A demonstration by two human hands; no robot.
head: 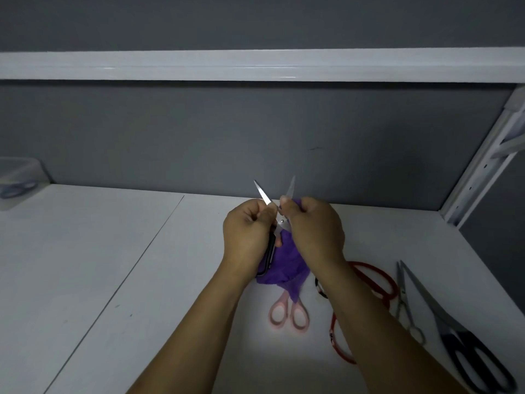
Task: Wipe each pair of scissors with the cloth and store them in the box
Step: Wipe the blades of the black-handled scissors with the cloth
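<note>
Holding black-handled scissors [279, 223] up off the bench [113, 251], near the middle of the view. Blades spread in a V, both tips aimed away toward the grey back wall [255, 132], handles toward the body, so with the long axis running near to far.

Gripping the handle with the left hand [247, 234], fingers curled round it. Pinching the purple cloth [287, 265] round the right-side blade with the right hand [315, 228], close to the pivot, with the rest of it hanging down below both hands. Leaving the left-side blade bare and bright.

Judging from this: mid-wipe, cloth low on the blade with the tip out beyond the fingers. Calls, most likely, for a stroke outward along the blade, away from the body, with fingers kept behind the edge.

For storing, look far left: clear box [28, 166] at the bench's back edge, with blue-handled scissors [17, 189] dimly visible inside. Well apart from both hands, but on the left hand's side. Probably best carried by that hand, blades closed first.

Waiting on the bench nearer the body:
- pink-handled scissors [289, 311], just under the hanging cloth
- red-handled scissors [377, 280], partly beneath the right forearm [369, 322]
- slim all-metal scissors [404, 305]
- large black-handled shears [468, 354], at far right
</note>
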